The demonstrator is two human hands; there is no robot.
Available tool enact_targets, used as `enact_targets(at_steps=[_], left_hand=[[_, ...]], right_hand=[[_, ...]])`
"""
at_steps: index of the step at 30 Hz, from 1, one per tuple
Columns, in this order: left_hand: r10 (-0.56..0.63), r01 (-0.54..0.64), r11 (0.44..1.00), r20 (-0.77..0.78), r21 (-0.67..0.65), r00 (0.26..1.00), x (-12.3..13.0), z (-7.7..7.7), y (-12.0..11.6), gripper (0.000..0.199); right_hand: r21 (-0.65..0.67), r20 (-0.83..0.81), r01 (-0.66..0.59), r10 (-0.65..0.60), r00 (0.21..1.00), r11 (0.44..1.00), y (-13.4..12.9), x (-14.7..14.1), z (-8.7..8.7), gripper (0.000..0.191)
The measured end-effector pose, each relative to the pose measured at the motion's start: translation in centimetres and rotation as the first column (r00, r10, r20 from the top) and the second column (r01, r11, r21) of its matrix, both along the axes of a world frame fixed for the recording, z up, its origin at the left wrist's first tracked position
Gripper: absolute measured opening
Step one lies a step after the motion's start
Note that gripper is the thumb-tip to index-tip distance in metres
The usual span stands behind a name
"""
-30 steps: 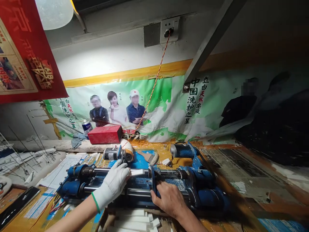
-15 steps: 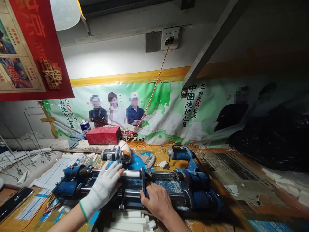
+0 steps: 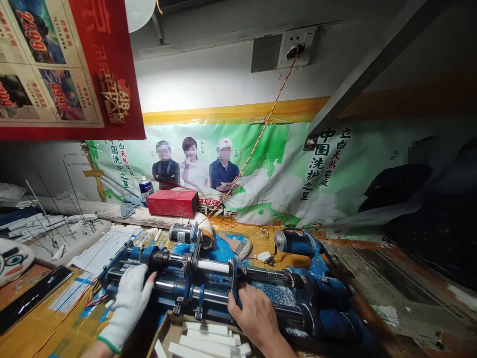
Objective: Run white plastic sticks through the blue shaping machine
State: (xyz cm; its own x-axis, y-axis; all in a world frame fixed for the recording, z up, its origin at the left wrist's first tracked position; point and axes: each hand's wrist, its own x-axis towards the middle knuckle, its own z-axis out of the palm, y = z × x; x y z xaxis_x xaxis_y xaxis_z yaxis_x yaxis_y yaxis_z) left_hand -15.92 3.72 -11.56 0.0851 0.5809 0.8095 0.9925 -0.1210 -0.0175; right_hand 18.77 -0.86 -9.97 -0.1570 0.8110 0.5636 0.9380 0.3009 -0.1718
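Observation:
In front of me lies a blue machine (image 3: 268,291) with steel rods running between its two ends. My left hand (image 3: 130,291), in a white glove with one bare fingertip showing, curls over the blue housing at the machine's left end. My right hand (image 3: 257,313) is bare, its fingers closed on an upright blue plate (image 3: 233,283) on the rods; part of the grip is hidden. A white cylindrical piece (image 3: 214,267) spans from this plate to a blue bracket (image 3: 190,268) on its left. White rectangular sticks (image 3: 206,340) lie in a cardboard box (image 3: 164,330) below.
Behind the machine are a small motor (image 3: 182,232), a brush (image 3: 240,246) and a larger motor (image 3: 294,241). A red box (image 3: 173,204) and spray can (image 3: 146,191) stand by the wall. A twisted cord (image 3: 261,134) slants from the socket. A black phone-like slab (image 3: 35,298) lies left.
My left hand has moved left and back from mid-machine to its left end, uncovering the bracket and rods. My right hand stays at the blue plate. The view has shifted.

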Motion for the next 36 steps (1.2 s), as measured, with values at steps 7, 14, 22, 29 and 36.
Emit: enact_targets(at_steps=[7,14,22,29,36], left_hand=[[-0.067,0.066,0.997,0.019,0.042,0.998,4.4,-0.2,-0.5,0.034],[-0.067,0.066,0.998,-0.088,-0.013,0.994,3.7,-0.3,0.1,0.021],[-0.04,0.037,0.999,-0.099,-0.038,0.994,-2.7,-0.4,1.5,0.02],[0.003,0.012,0.995,0.146,-0.102,0.989,-5.7,-0.1,0.9,0.029],[-0.328,0.35,0.934,0.212,-0.076,0.921,9.0,6.2,-1.0,0.064]], right_hand=[[0.007,0.0,-0.027,0.027,1.0,1.0,0.1,0.1,-0.2,0.019],[0.019,0.018,-0.057,0.057,0.998,0.998,-0.1,0.4,0.0,0.019],[-0.035,0.038,-0.055,0.056,0.998,0.998,-0.1,0.4,0.1,0.021],[-0.018,0.063,-0.055,0.056,0.996,0.998,0.0,0.5,0.1,0.021],[-0.098,0.062,-0.021,0.027,0.998,0.995,0.1,0.3,0.7,0.021]])
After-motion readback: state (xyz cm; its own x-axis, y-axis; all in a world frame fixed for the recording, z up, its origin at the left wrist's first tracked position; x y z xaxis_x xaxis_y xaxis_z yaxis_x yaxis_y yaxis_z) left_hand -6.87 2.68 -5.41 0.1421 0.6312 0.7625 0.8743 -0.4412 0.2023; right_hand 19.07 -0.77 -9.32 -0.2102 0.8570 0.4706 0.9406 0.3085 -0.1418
